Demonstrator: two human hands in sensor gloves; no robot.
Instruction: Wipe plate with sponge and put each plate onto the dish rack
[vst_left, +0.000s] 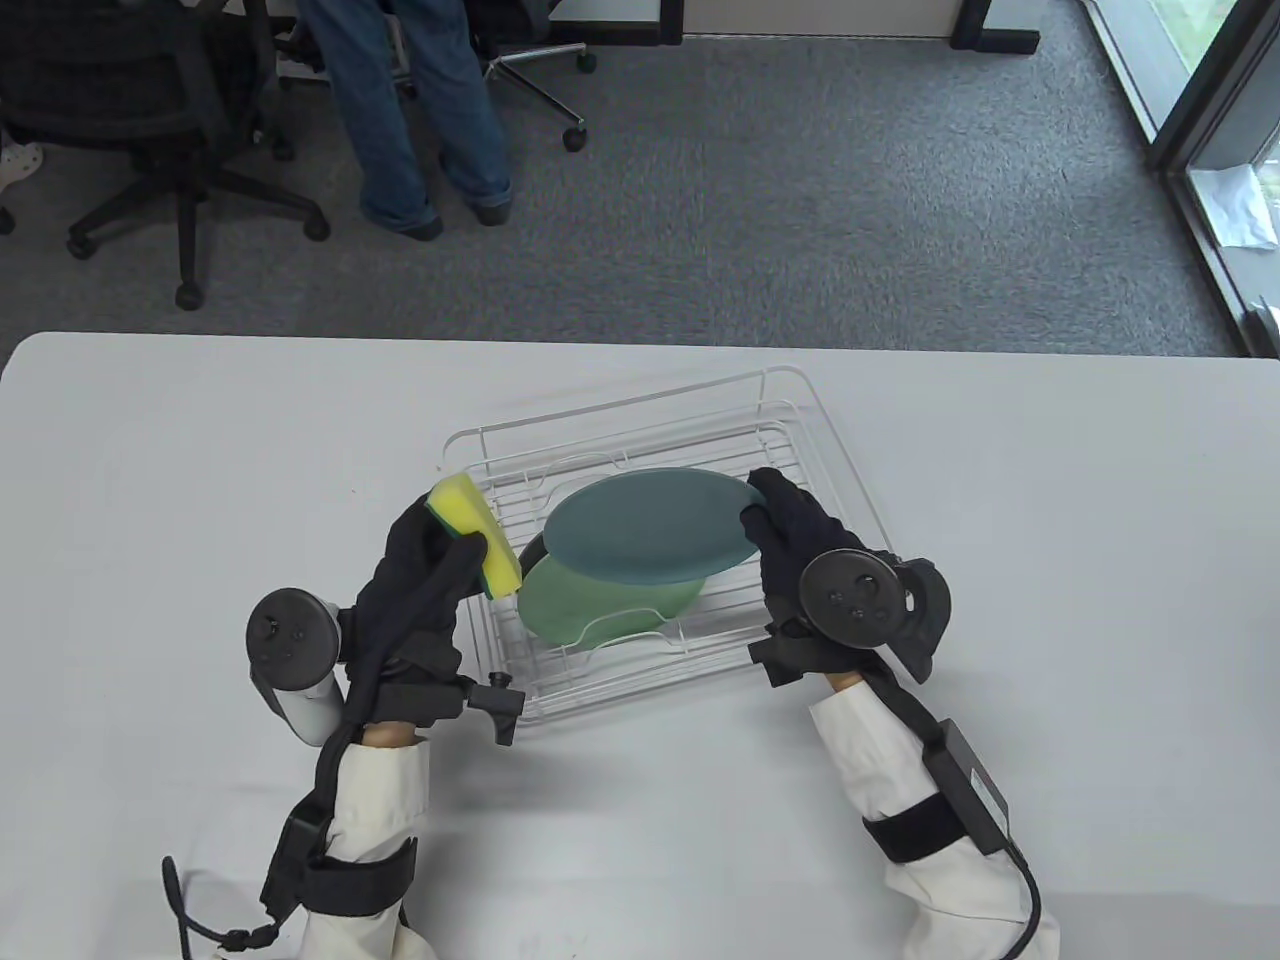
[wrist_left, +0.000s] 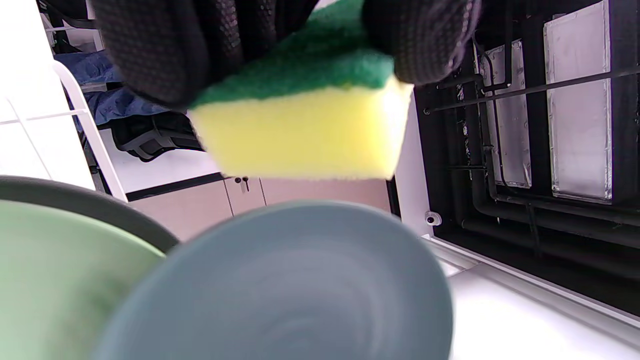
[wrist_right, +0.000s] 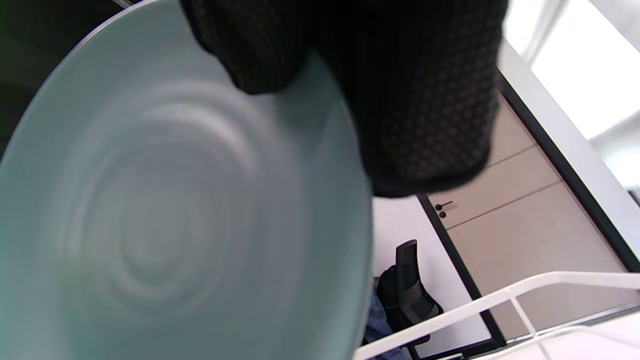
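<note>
Teal plate, pinched at its right rim by the right hand, hangs tilted over the green plate in the dish rack, while the left hand grips the sponge just beside its left edge.

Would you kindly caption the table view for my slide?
Right hand holds a blue plate over the green plate in the dish rack; left hand grips the sponge.

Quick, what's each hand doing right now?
Left hand: grips the sponge.
Right hand: pinches the blue plate by its edge.
</note>
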